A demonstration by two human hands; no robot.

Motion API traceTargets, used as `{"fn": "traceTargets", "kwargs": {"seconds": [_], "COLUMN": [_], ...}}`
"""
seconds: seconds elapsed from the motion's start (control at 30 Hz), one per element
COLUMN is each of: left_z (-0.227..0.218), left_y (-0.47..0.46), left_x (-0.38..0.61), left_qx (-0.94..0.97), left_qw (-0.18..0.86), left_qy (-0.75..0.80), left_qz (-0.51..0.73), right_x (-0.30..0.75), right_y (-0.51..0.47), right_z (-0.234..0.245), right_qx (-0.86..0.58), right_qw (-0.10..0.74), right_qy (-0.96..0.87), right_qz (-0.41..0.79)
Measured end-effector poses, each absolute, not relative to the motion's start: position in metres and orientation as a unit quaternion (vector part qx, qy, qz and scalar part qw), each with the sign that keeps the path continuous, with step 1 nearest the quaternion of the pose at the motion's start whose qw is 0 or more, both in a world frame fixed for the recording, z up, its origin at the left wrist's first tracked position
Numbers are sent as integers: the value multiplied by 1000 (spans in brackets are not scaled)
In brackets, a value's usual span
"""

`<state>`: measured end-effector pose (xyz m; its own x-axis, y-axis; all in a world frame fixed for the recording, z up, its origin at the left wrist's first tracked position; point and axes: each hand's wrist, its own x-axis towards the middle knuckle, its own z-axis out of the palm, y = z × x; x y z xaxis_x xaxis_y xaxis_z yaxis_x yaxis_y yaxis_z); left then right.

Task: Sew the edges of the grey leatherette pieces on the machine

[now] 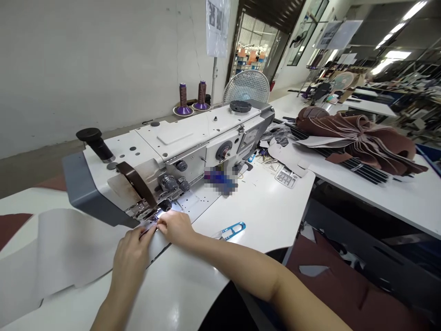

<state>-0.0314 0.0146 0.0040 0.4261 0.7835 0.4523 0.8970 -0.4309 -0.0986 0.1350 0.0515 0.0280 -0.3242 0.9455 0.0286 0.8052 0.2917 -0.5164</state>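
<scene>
At the far left, a dark brown piece (12,227) lies behind a broad pale sheet (76,253), which spreads flat on the white worktop (265,216) and reaches to the left hand (132,248). A white sewing machine (193,138) stands behind it. The left hand bends its fingers down beside the needle area; I can't tell whether its grip is closed on anything. Next to it, the right hand (179,227) has thumb and forefinger drawn close together right by the lit needle area, though what its grip might hold is too small to make out. Beyond the machine stand two brown thread cones (183,99). Blue-handled snips (234,231) lie near the right forearm. Further right come a small compartment tray (285,178) and a heap of brown pieces (361,133).
</scene>
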Motion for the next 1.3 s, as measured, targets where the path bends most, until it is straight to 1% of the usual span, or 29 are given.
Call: {"fn": "traceTargets", "kwargs": {"seconds": [0.17,0.33,0.5,0.6,0.87,1.03,1.17,1.3], "left_z": [-1,0,4,4,4,5,5,4], "left_y": [17,16,12,10,7,9,12,16], "left_x": [-32,-28,-23,-22,-24,-25,-26,-26], "left_qx": [-826,-815,-802,-796,-801,-794,-790,-791], "left_qw": [154,141,121,124,139,114,93,108], "left_qy": [-514,-529,-549,-557,-544,-559,-574,-579], "left_qz": [-175,-188,-203,-201,-207,-207,-192,-167], "right_x": [132,139,149,147,144,143,141,140], "right_y": [52,44,31,28,31,32,33,34], "right_z": [28,25,18,14,17,20,18,15], "right_qx": [-571,-579,-529,-499,-483,-482,-481,-484], "right_qw": [158,130,128,126,99,89,85,77], "right_qy": [-785,-795,-838,-857,-869,-871,-872,-871], "right_qz": [184,126,48,26,34,43,41,44]}}
